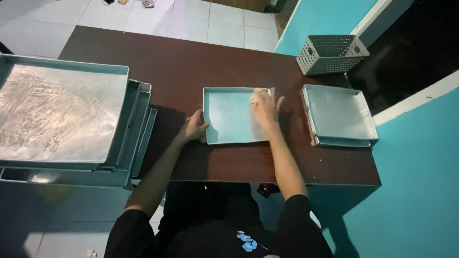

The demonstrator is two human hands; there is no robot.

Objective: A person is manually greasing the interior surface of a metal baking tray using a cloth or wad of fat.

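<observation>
I see a shallow square metal baking tray [229,117] lying flat near the middle of the dark brown wooden table [181,62], straight ahead of me, its sides square to the table's near edge. My left hand [193,128] is clamped on its left rim, thumb over the edge. My right hand [264,107] is spread open, fingers apart, pressed flat on the tray's floor near its far right corner; the hand is blurred, and something pale may lie under the palm, but I cannot tell what. Both hands touch the tray, so neither is nearer. The tray looks almost square, with no clear long axis. Apart from that, it holds nothing I can make out.

To the right, just apart from it, a small stack of similar grey metal trays [340,117] sits with the top one bare. Beyond that, a grey perforated plastic basket [331,54] stands tilted at the table's far right corner; I cannot see its contents. At the left end a stack of larger scuffed metal trays [62,114] overhangs the table edge.
</observation>
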